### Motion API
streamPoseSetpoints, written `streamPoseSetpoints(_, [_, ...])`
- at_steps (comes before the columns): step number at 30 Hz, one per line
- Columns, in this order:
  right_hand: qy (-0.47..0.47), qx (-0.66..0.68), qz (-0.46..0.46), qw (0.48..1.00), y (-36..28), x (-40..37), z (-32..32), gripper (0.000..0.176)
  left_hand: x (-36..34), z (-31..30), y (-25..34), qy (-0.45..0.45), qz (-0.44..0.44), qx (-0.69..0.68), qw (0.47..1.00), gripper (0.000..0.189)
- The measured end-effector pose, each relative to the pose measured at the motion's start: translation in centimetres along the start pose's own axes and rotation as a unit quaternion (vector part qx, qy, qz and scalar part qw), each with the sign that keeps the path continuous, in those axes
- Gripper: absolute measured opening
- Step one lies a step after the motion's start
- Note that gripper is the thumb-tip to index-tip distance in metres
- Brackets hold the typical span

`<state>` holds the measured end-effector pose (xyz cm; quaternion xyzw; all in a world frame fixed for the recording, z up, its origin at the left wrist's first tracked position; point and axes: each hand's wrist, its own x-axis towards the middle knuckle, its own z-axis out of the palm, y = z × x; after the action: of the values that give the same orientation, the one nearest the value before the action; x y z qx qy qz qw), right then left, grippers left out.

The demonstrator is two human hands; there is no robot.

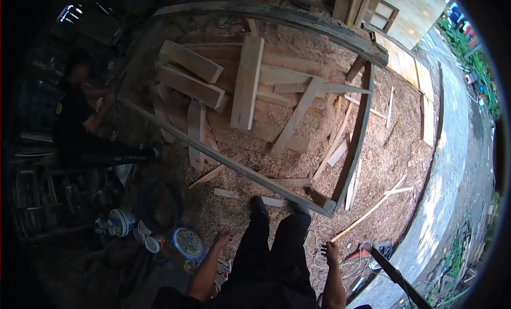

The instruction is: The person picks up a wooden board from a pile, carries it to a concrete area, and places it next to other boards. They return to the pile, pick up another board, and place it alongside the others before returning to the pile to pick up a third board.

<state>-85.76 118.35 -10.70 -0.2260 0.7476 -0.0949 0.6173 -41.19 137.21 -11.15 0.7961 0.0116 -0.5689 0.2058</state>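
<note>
My left hand (pixel 223 237) hangs beside my left thigh, its fingers curled in with nothing showing in them. Out past my right leg is my right hand (pixel 331 249), fingers bent. The near end of a thin wood strip (pixel 368 209) meets this hand in the view; I cannot tell whether it is gripped. In front of my feet stretches a large four-sided timber frame (pixel 234 164), one corner close to my right shoe (pixel 299 207). Planks and thick boards (pixel 247 85) lie inside the frame's outline.
A person (pixel 74 109) sits at the left, hands by the frame's far-left corner. Buckets (pixel 122 222) and a blue-rimmed basin (pixel 188 244) stand at lower left. Loose cord (pixel 319 266) and a dark beam (pixel 399 280) are at lower right. Shavings cover the ground beside a concrete strip (pixel 452 149).
</note>
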Motion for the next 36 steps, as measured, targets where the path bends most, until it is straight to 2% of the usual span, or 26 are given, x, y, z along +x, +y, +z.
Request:
streamPoseSetpoints(2, [0.032, -0.026, -0.010, 0.999, 1.0, -1.1, 2.4, 0.028, 1.1, -3.4, 2.2, -0.011, 0.050, 0.085, 0.995, 0.020])
streamPoseSetpoints(3, [0.037, -0.032, -0.023, 0.999, 1.1, -2.0, 3.3, 0.028, 5.3, -4.2, -0.8, -0.003, 0.069, -0.074, 0.995, 0.022])
streamPoseSetpoints(6, [0.046, -0.036, -0.082, 0.995, -0.3, -3.0, 5.8, 0.026, 9.0, -7.0, 1.5, -0.013, 0.114, -0.106, 0.988, 0.024])
streamPoseSetpoints(10, [0.048, 0.010, -0.152, 0.987, -4.2, -3.0, 9.0, 0.028, 9.0, -7.8, 8.9, 0.018, 0.063, -0.036, 0.997, 0.025])
streamPoseSetpoints(12, [0.039, 0.040, -0.191, 0.980, -6.7, -2.6, 10.3, 0.030, 10.1, -7.3, 11.5, 0.015, 0.132, 0.055, 0.990, 0.026])
streamPoseSetpoints(15, [0.054, -0.005, -0.211, 0.976, -11.6, -1.9, 12.3, 0.032, 6.1, -6.0, 18.6, 0.021, 0.122, -0.030, 0.992, 0.026])
streamPoseSetpoints(17, [0.064, 0.006, -0.282, 0.957, -16.0, -1.3, 14.0, 0.033, 5.3, -5.7, 21.9, 0.019, 0.144, -0.007, 0.989, 0.026])
streamPoseSetpoints(18, [0.062, -0.003, -0.259, 0.964, -18.3, -1.5, 14.5, 0.036, 5.3, -5.8, 22.8, 0.016, 0.159, 0.019, 0.987, 0.025])
streamPoseSetpoints(20, [0.105, -0.020, -0.305, 0.946, -20.4, 0.2, 15.4, 0.042, 5.9, -6.0, 24.1, -0.001, 0.186, 0.010, 0.982, 0.025])
streamPoseSetpoints(21, [0.105, -0.018, -0.306, 0.946, -21.3, 1.1, 15.8, 0.042, 6.6, -6.3, 25.0, -0.018, 0.220, 0.001, 0.975, 0.025])
streamPoseSetpoints(23, [0.075, -0.066, -0.245, 0.964, -22.4, 2.9, 16.6, 0.050, 9.7, -6.7, 25.6, -0.016, 0.236, -0.006, 0.972, 0.025])
streamPoseSetpoints(24, [0.077, -0.065, -0.244, 0.964, -22.6, 3.8, 17.1, 0.050, 10.8, -7.0, 25.7, -0.014, 0.250, -0.015, 0.968, 0.026])
streamPoseSetpoints(27, [0.045, -0.208, -0.245, 0.946, -22.5, 6.7, 19.2, 0.063, 11.4, -8.8, 29.0, -0.030, 0.235, 0.024, 0.971, 0.023])
streamPoseSetpoints(30, [0.009, -0.264, -0.240, 0.934, -23.0, 7.0, 21.6, 0.058, 12.9, -10.7, 31.0, -0.042, 0.199, -0.006, 0.979, 0.026])
streamPoseSetpoints(33, [-0.015, -0.246, -0.268, 0.931, -21.0, 9.6, 24.6, 0.058, 15.8, -12.4, 32.4, -0.052, 0.181, -0.049, 0.981, 0.030])
streamPoseSetpoints(36, [-0.025, -0.302, -0.269, 0.914, -24.9, 6.0, 28.9, 0.057, 18.1, -13.9, 34.9, -0.076, 0.164, -0.056, 0.982, 0.034])
